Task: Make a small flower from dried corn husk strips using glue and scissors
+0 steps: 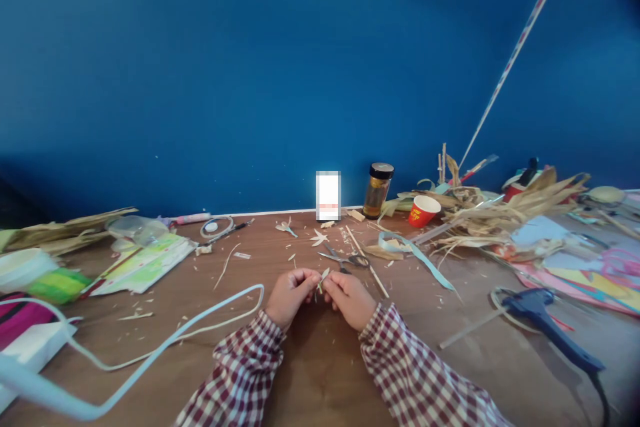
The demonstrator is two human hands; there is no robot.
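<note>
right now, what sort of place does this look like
It looks like a craft workspace, perhaps a shared one, though that is hard to tell. A glue gun, scissors and a pile of dry, husk-like leaves on the table suggest it.

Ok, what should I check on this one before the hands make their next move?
1. Left hand has the small pale piece pinched: ok.
2. Right hand pinches it too: ok.
3. Scissors out of both hands: ok, lying just beyond them.
4. Glue gun apart from the right sleeve: ok.
5. Glue gun cool: cannot tell.
6. Table free of scraps: not ok, they're scattered about.
</note>
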